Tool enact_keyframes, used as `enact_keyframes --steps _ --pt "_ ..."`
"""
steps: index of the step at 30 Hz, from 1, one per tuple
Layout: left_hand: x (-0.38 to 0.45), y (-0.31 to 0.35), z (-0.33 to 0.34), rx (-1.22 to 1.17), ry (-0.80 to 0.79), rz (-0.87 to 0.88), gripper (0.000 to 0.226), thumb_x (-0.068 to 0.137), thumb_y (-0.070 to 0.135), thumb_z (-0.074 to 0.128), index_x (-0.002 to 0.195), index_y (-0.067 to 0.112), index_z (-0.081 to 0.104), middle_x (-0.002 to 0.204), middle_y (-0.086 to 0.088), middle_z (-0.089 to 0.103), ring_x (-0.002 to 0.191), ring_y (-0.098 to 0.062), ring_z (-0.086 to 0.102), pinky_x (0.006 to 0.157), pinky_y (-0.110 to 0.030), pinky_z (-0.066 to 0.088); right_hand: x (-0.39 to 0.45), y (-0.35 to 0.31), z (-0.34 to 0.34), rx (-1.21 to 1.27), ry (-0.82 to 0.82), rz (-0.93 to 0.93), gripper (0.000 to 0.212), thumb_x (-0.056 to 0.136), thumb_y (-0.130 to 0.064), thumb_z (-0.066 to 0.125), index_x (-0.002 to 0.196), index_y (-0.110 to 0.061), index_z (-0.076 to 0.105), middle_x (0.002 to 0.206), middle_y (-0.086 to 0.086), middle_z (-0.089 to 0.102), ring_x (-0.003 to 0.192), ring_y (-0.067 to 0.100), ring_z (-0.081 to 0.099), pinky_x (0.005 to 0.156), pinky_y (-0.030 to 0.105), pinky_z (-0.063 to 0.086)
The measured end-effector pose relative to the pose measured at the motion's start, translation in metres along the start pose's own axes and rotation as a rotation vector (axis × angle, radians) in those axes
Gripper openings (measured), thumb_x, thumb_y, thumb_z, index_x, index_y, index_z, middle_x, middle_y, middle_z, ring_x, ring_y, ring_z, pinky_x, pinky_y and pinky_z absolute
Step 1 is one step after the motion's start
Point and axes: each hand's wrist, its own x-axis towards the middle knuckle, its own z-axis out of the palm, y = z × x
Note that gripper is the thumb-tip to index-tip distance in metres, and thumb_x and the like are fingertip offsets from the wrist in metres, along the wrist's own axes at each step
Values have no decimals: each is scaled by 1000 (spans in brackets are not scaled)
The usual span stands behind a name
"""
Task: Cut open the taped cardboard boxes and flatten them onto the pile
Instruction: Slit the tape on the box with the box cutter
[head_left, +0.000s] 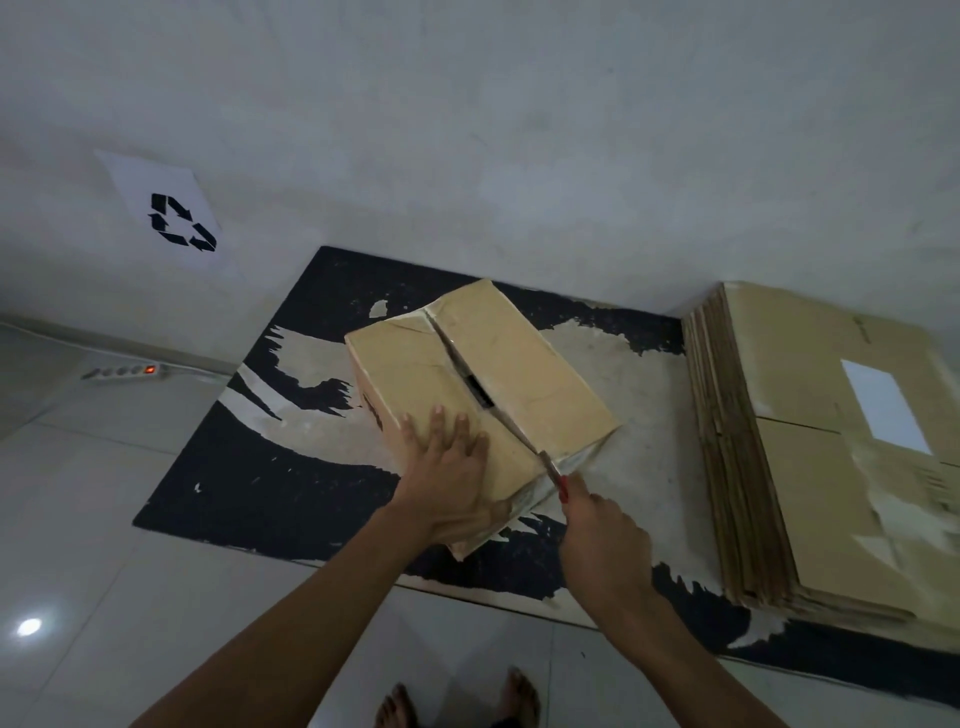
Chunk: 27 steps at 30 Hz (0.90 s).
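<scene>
A brown cardboard box (524, 358) stands on a worn black mat (291, 483) in the middle of the view. Its top seam is split along most of its length, with a dark gap showing. My left hand (449, 467) presses flat on the near left top flap, fingers spread. My right hand (602, 540) grips a red-handled cutter (556, 475) whose blade sits in the seam at the box's near edge. To the right lies the pile of flattened boxes (810, 452), with a white label on its top sheet.
A white sheet with a black recycling sign (179, 221) hangs on the grey wall at left. A power strip (124, 371) with a red light lies on the tiled floor along the wall. My bare feet (457, 704) show at the bottom edge.
</scene>
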Motion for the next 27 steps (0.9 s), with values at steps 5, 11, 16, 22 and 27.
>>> enact_keyframes --steps 5,11,16,22,27 --pt "-14 2 5 -103 6 -25 114 67 93 -3 156 22 9 166 -5 -5 151 -34 -16 107 -79 -6 1 46 1 684 -37 -2 12 101 -12 50 103 -22 55 74 -1 64 59 12 62 62 47 56" --pt "-33 -2 35 -207 178 -22 106 76 83 -15 159 22 7 166 -5 -11 145 -30 -33 118 -67 2 5 63 4 545 -19 -289 16 102 -14 48 108 -28 53 66 -6 59 55 13 59 51 35 51" --pt "-34 -4 45 -254 271 -10 96 88 72 -12 157 14 23 166 -9 11 149 -25 -21 118 -67 3 11 59 15 233 109 -405 47 103 -54 24 136 -39 53 88 -12 51 70 6 52 61 28 49" --pt "-39 -7 41 -281 224 -24 107 79 79 -19 158 17 18 167 -4 6 148 -19 -27 121 -58 -9 11 51 23 93 283 -460 49 100 -54 27 121 -33 67 90 -8 55 72 10 51 62 26 42" --pt "-42 -5 37 -280 198 -39 111 75 80 -23 158 19 17 167 -3 5 145 -16 -30 120 -53 -15 13 39 20 49 306 -476 45 95 -50 36 117 -33 70 83 -9 51 69 9 48 61 24 35"
